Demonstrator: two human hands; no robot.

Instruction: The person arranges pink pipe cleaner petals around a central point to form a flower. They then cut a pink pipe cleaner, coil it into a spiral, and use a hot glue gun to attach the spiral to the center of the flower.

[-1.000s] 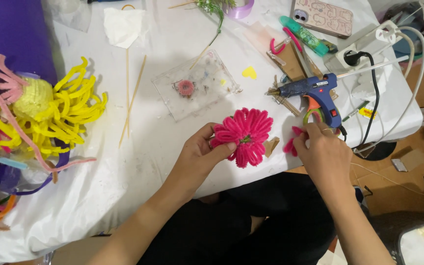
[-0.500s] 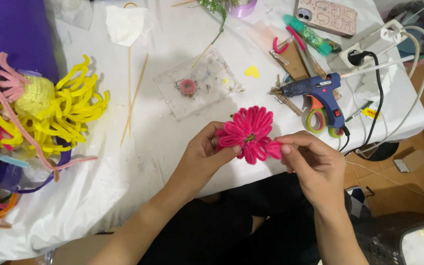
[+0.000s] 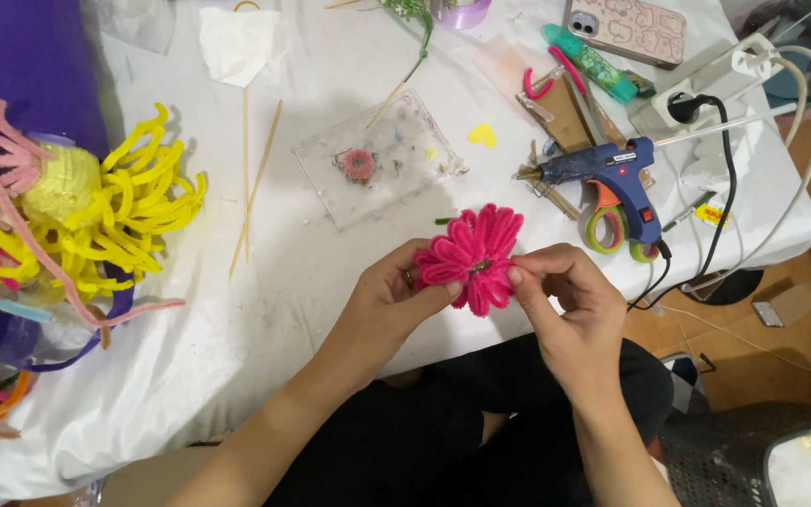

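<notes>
The pink flower (image 3: 473,257) was pinched between the left hand (image 3: 389,305) and right hand (image 3: 570,310), petals being shaped; gentle, even spreading seemed called for next.

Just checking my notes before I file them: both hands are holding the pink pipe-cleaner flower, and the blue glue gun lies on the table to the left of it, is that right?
Not quite. The head view shows the left hand and right hand holding the pink pipe-cleaner flower, but the blue glue gun lies on the table to the right of it, not the left.
</notes>
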